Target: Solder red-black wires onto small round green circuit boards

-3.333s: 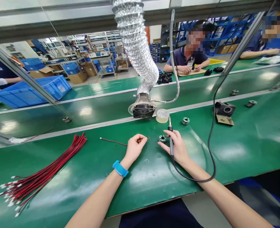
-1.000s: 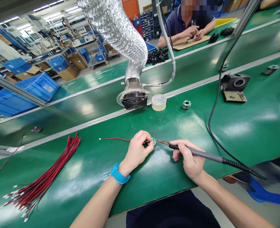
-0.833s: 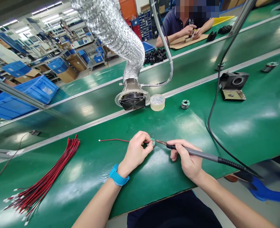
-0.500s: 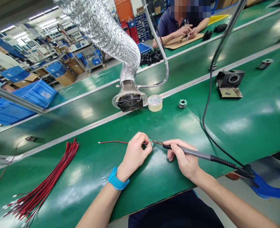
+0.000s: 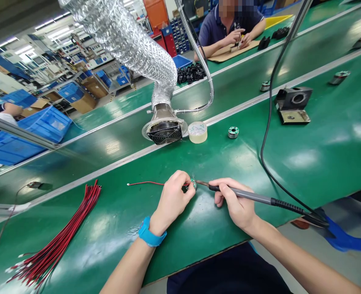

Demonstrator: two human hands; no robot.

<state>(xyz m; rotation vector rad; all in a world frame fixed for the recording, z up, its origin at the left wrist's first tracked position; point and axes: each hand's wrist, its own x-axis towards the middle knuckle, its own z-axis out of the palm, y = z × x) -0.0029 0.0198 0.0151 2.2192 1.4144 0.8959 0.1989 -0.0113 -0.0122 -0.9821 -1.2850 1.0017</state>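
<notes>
My right hand (image 5: 237, 204) grips a soldering iron (image 5: 253, 196) like a pen, its tip touching or very close to a small round part with a green circuit board (image 5: 193, 183). On the other side, my left hand (image 5: 176, 194) is closed in a pinch at that part and on a red wire (image 5: 146, 183). The wire's white plug end lies to the left on the green bench. My fingers hide much of the part and the wire's near end. A bundle of red and black wires (image 5: 64, 237) lies left of my left arm.
A fan hood (image 5: 164, 132) on a silver duct hangs beyond my hands, beside a tape roll (image 5: 198, 132). Another round part (image 5: 233, 132) and a metal block fixture (image 5: 293, 105) stand on the bench. The iron's black cable (image 5: 267, 143) loops at right. A co-worker (image 5: 226, 34) sits across.
My hands, the wire and the iron hold nearly the same place. The view has shifted slightly. Across the bench, the co-worker's hands have moved a little, and another person's arm shows more at far left.
</notes>
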